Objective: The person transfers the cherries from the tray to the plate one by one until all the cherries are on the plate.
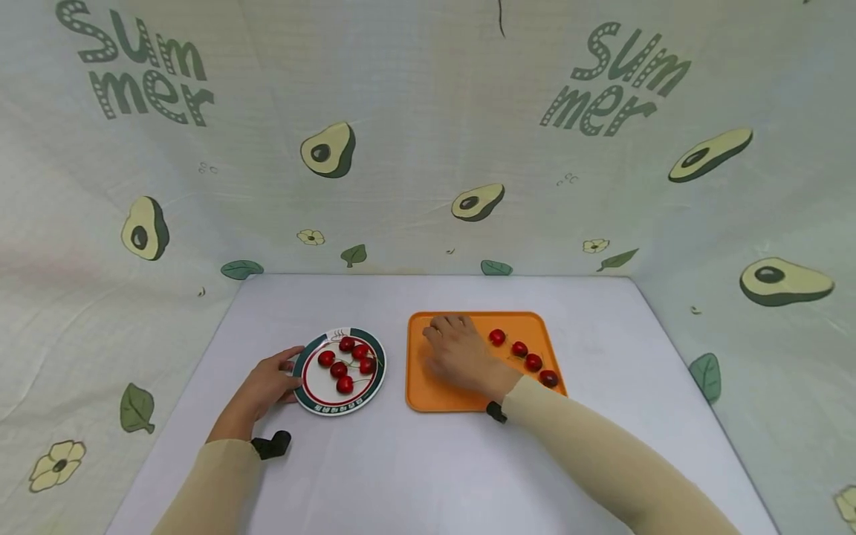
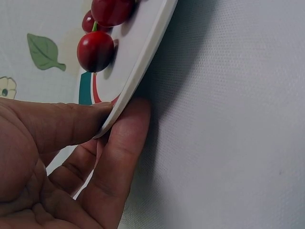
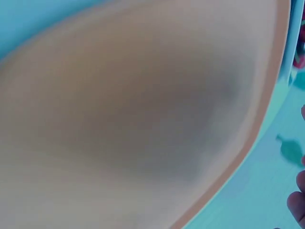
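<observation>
A round white plate [image 1: 337, 408] with a dark green and red rim holds several red cherries [image 1: 339, 369] with stems. At its left edge my left hand [image 1: 269, 383] grips the rim. The left wrist view shows the thumb [image 2: 76, 121] on top of the plate and a finger [image 2: 125, 148] beneath it. My right hand [image 1: 461, 357] is over the left part of an orange tray [image 1: 428, 401], fingers slightly bent and apart, with nothing seen in them. Its palm side is hidden in the head view. The right wrist view is blurred, with fingertips [image 3: 298, 205] at its right edge.
Several more cherries [image 1: 533, 362] lie in a slanting row on the tray's right side. Plate and tray stand apart on a white table [image 1: 414, 475]. A cloth printed with avocados and leaves [image 1: 401, 148] hangs behind and at both sides.
</observation>
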The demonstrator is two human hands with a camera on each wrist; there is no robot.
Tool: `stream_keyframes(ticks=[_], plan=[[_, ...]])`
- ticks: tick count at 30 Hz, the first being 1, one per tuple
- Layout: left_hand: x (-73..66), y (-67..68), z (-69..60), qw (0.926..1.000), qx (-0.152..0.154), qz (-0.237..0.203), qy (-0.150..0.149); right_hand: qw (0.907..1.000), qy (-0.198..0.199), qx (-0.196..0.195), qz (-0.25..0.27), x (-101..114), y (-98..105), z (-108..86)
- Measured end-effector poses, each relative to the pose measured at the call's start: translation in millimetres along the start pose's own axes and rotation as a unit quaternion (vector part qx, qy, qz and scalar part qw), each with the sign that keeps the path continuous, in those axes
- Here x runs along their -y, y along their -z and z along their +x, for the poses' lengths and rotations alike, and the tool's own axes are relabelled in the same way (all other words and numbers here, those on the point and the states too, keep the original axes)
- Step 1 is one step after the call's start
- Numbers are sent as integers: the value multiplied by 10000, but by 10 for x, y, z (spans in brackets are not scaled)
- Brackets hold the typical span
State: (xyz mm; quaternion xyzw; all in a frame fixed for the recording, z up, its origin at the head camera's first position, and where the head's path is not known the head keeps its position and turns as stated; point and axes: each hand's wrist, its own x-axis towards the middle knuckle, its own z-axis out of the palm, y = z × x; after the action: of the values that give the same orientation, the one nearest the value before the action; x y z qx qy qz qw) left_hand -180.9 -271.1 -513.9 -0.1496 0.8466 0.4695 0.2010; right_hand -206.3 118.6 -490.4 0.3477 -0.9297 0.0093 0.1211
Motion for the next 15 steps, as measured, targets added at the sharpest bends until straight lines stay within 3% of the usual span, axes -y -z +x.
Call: stream_keyframes(ticks=[11, 15], plan=[[-12, -3, 9, 10000, -36, 16, 66, 9986, -525, -59, 14, -685, 119, -431], [-22, -11, -4, 10000, -46, 13, 32, 9965, -818, 87, 140, -895, 140, -573]])
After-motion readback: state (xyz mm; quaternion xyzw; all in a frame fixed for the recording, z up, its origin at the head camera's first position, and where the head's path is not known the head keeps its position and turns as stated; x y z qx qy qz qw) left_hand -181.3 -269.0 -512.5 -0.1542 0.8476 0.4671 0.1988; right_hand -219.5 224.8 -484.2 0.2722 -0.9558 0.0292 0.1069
